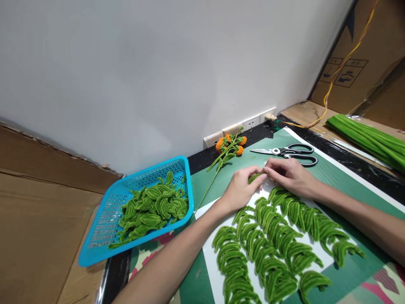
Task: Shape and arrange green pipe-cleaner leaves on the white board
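Note:
My left hand (pixel 243 186) is closed on a green fuzzy pipe-cleaner leaf (pixel 255 177) above the far end of a white sheet (pixel 210 253). Fingertips of my right hand (pixel 289 174) pinch at the leaf's far tip, meeting those of the left. Below both hands, curved green pipe-cleaner leaves (pixel 275 230) lie overlapping in several long rows on the sheet. Scissors (pixel 286 153) with black and grey handles rest just beyond my right hand. To the left, a blue plastic basket (pixel 190 192) holds a heap of similar leaves (pixel 152 207).
A stem with orange pumpkin-like pieces (pixel 229 145) lies on the green mat (pixel 202 188) near the wall sockets (pixel 252 123). At the right, a bundle of green pipe cleaners (pixel 368 137) rests by a cardboard box (pixel 373 55). A yellow twisted cord (pixel 332 80) runs from a plug.

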The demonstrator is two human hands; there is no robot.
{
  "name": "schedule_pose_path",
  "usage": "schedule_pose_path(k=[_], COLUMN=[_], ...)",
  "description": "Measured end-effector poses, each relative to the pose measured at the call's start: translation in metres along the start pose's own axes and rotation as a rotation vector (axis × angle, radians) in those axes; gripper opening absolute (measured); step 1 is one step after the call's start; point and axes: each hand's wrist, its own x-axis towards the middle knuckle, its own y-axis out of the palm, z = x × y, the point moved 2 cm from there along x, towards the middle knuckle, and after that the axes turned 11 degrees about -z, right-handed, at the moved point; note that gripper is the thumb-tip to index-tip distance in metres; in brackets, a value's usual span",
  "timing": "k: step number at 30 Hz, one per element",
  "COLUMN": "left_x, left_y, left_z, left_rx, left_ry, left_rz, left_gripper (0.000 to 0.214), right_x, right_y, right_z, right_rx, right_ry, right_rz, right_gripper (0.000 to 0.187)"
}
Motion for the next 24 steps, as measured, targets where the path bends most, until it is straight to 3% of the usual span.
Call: schedule_pose_path(k=[12,24], left_x=[0.0,0.0025], left_y=[-0.0023,0.0002], left_z=[-0.0061,0.0015], left_rx=[-0.025,-0.092], left_ry=[0.071,0.066], left_rz=[-0.019,-0.044], left_gripper=[0.026,0.025], right_x=[-0.0001,-0.0027], right_y=[-0.0009,-0.0002], right_z=[0.0025,0.0001], right_rx=[0.08,0.063], right_ry=[0.04,-0.022], right_rz=[0.035,-0.033], right_gripper=[0.036,0.03])
